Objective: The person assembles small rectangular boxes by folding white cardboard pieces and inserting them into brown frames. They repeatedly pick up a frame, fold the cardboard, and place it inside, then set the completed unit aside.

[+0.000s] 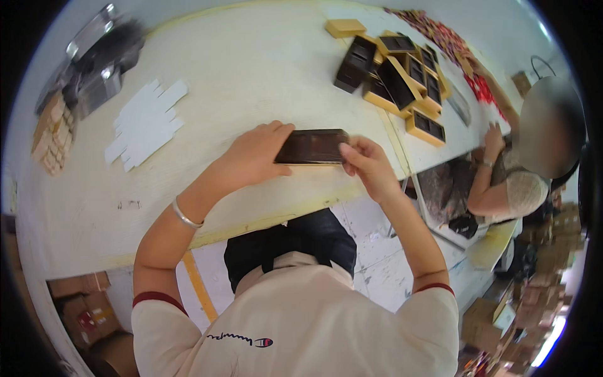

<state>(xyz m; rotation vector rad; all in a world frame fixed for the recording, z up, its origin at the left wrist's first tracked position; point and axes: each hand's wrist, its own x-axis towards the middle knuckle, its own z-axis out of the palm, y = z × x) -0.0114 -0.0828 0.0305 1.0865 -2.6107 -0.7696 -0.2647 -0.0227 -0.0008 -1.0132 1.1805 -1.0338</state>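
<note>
Head view, hands (259,152) holding dark box (312,147), script lettering (231,338) on cream shirt (301,305)

Bench (251,75): bare surface extends from the dark box (312,147) to the far edge; straight forward passage is unobstructed. Left hand (257,157): lateral path is clear up to the white strips (147,125), which lie flat. Right hand (369,166): forward-right path is blocked by piled gold-and-black boxes (397,81). Right of the pile, a co-worker's forearm (482,182) obstructs access.
</note>
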